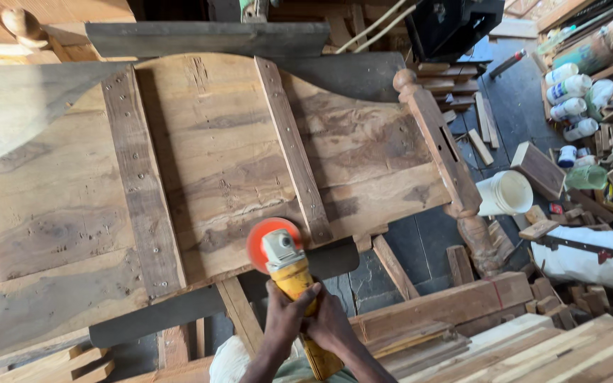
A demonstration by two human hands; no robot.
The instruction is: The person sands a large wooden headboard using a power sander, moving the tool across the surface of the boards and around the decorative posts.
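Observation:
Both my hands grip a yellow angle grinder (294, 278). My left hand (283, 318) wraps its body from the left, and my right hand (331, 323) wraps it from the right. The grinder's orange-red sanding disc (262, 238) rests against the lower edge of a large wooden headboard panel (228, 156). The panel lies flat, with two upright battens nailed on it and a turned wooden post (443, 152) on its right side.
A white plastic bucket (506, 192) stands on the dark floor right of the post. Wood offcuts and planks (462, 305) are piled at lower right. Several white bottles (569, 99) and clutter fill the upper right. Long boards (30, 213) lie at left.

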